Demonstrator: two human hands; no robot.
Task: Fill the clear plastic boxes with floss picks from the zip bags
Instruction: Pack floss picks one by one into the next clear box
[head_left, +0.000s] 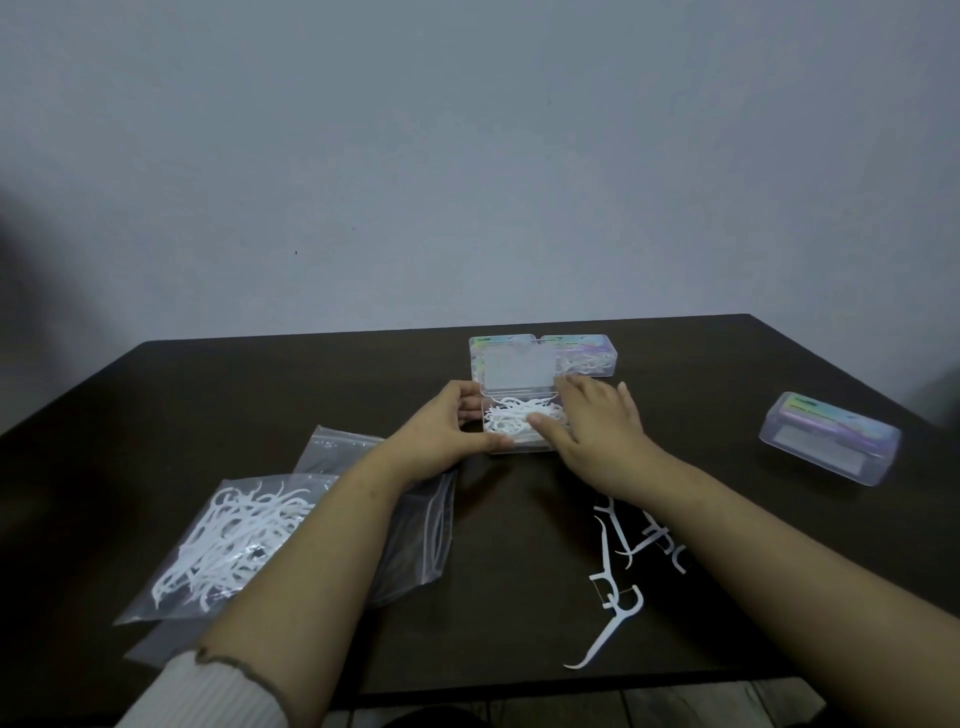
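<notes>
It looks like a plain room in a home — a dark brown bench (519, 597) pushed against a bare grey wall (467, 156), with a bit of wood floor (675, 709) below.

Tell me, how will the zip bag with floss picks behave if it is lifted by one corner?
The zip bag is thin, wrinkled film, so it will probably sag. The floss picks lie loose inside and would likely slide down. It seems light.

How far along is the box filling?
Done: the box behind is shut with picks inside. In hand: the left hand holds the open box while the right hand presses picks in. Left: loose picks, a full zip bag, and the right-side box, contents unclear.
</notes>
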